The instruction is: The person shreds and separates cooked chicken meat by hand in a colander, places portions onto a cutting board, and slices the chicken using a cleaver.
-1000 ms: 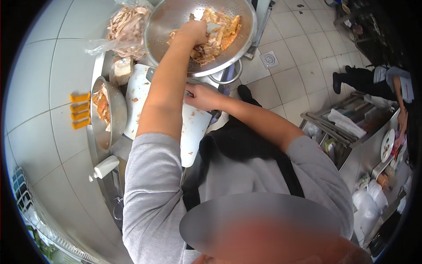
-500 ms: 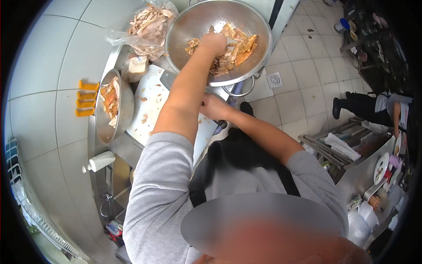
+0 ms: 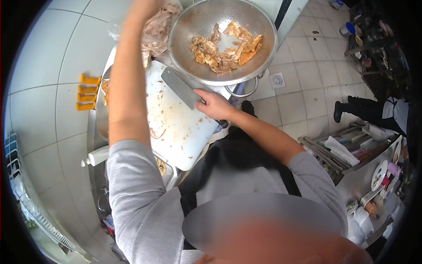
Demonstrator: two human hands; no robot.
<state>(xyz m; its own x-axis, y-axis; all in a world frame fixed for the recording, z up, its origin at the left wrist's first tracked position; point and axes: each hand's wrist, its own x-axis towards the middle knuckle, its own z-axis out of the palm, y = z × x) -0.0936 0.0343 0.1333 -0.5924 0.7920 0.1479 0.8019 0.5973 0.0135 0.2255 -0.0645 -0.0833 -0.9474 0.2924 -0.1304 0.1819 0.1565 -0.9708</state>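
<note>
My right hand [image 3: 214, 104] grips a broad-bladed knife [image 3: 178, 87] near its handle. The blade lies over the far edge of a white cutting board [image 3: 180, 127] scattered with food scraps. My left hand [image 3: 147, 6] is at the top edge, blurred, over a clear plastic bag of pale meat [image 3: 159, 28]; its fingers cannot be made out. Right of the bag is a steel colander [image 3: 184, 42] holding orange-brown meat pieces [image 3: 224, 61]. A steel bowl [image 3: 102, 121] with more meat sits mostly hidden behind my left forearm.
Orange hooks [image 3: 87, 97] are on the tiled wall. A white pump bottle [image 3: 97, 155] stands near the sink. Under the board's near edge a metal tray [image 3: 173, 176] shows. At right, a steel counter [image 3: 351, 176] holds plates and containers, and another person's legs [image 3: 362, 112] are visible.
My left hand has left the meat in the colander and moved left to the plastic bag. More of the knife and board now shows. My right hand has stayed nearly in place.
</note>
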